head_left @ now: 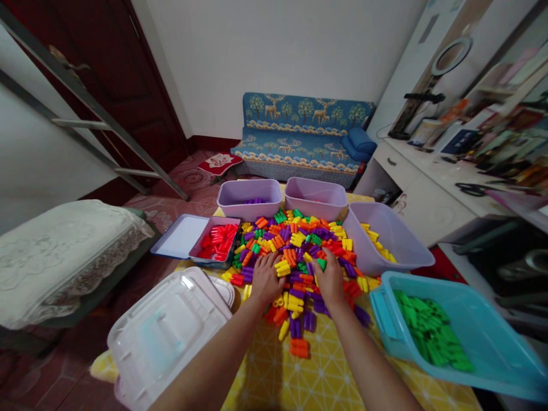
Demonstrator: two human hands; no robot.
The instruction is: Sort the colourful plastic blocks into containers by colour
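A heap of small plastic tube-shaped pieces (295, 237) in red, orange, yellow, green and purple covers the middle of the table. My left hand (266, 279) lies on the heap's near left side, fingers stretched out, beside a yellow piece (282, 268). My right hand (331, 281) reaches into the heap from the right. Its thumb and fingers close around a green piece (321, 264). Some fingertips are hidden among the pieces. Loose orange pieces (299, 348) lie nearer me on the yellow patterned tablecloth (274, 371).
Two lilac bins (250, 211) (317, 212) stand behind the heap; another lilac bin (394, 240) holds yellow pieces. A turquoise bin (492, 337) contains green ones. Left are an open tin (214, 264) of red pieces and a clear lid (171, 325). Beyond is a blue sofa (295, 145).
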